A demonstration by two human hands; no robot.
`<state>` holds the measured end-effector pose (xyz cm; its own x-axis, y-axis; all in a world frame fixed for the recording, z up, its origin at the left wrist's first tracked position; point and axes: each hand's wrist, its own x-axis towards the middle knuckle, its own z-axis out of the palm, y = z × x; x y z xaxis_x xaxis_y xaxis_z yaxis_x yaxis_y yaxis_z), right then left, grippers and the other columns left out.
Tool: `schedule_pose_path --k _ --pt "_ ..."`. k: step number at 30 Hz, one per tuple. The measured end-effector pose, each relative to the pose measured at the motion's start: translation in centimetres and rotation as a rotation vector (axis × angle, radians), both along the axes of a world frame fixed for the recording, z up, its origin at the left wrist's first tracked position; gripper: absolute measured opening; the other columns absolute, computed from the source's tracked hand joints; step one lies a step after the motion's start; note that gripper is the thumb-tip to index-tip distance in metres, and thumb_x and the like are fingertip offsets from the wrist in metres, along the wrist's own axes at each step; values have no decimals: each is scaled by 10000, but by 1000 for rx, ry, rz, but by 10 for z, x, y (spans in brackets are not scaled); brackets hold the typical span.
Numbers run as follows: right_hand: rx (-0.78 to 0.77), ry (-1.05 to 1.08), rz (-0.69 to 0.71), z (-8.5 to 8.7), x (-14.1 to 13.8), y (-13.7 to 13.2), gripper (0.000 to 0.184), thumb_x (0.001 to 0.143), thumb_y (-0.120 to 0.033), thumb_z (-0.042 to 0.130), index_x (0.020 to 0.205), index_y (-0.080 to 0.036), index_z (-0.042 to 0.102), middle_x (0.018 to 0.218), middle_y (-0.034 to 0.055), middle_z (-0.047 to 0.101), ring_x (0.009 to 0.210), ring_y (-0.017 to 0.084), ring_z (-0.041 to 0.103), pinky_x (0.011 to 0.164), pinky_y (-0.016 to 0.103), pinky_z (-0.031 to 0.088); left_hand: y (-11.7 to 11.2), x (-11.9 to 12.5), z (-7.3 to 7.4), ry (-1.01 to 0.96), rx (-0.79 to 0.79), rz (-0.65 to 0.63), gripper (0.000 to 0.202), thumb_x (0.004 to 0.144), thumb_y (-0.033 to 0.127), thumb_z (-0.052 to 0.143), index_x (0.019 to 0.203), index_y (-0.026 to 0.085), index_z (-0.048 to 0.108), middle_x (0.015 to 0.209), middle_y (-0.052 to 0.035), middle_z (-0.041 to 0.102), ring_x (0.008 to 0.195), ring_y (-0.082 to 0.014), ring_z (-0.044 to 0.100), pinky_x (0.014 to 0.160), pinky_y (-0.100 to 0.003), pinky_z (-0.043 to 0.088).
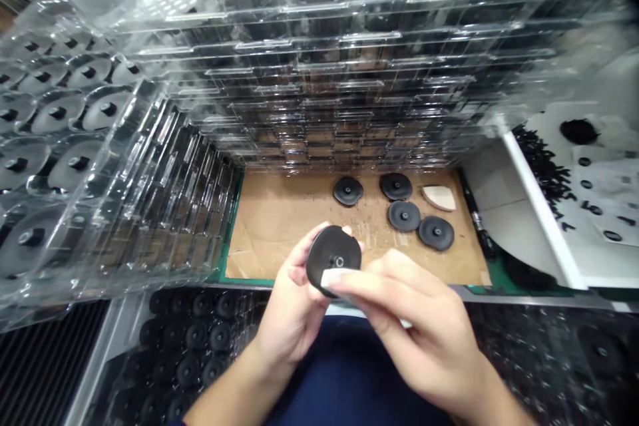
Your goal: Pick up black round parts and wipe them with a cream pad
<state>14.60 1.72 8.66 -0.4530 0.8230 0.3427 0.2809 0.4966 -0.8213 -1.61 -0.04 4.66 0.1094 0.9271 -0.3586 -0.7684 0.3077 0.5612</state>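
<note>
A round, shallow black plastic disc with a small raised hub is gripped by its rim in my left hand, hub side facing me. My right hand pinches a small white pad and presses it on the disc's lower face, beside the hub. Whether the pad is cloth or foam I cannot tell. Beyond my hands, several similar discs, among them a lone one and one at the right, lie on the cardboard. A cream-coloured wedge-shaped piece rests near them.
Tall stacks of clear plastic trays rise at the back and left. A white box wall bounds the right, with small black parts beyond it. Trays of black discs sit lower, nearer my body.
</note>
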Motion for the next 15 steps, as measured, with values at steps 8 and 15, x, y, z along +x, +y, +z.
schedule_pose_path --k 8,15 --pt "-499 -95 -71 -52 19 -14 182 922 -264 534 989 -266 703 931 4 730 834 146 681 671 231 521 0 -10 -5 -29 -28 30 456 689 188 790 1101 327 650 1137 19 714 1013 -204 690 877 -266 552" --pt "-228 -71 -370 -30 12 -21 220 897 -195 563 1066 -280 676 1013 0 726 898 157 669 667 232 520 -3 -4 -3 -27 -33 -24 504 697 245 787 1170 326 630 1214 -10 677 1054 -215 670 911 -281 538"
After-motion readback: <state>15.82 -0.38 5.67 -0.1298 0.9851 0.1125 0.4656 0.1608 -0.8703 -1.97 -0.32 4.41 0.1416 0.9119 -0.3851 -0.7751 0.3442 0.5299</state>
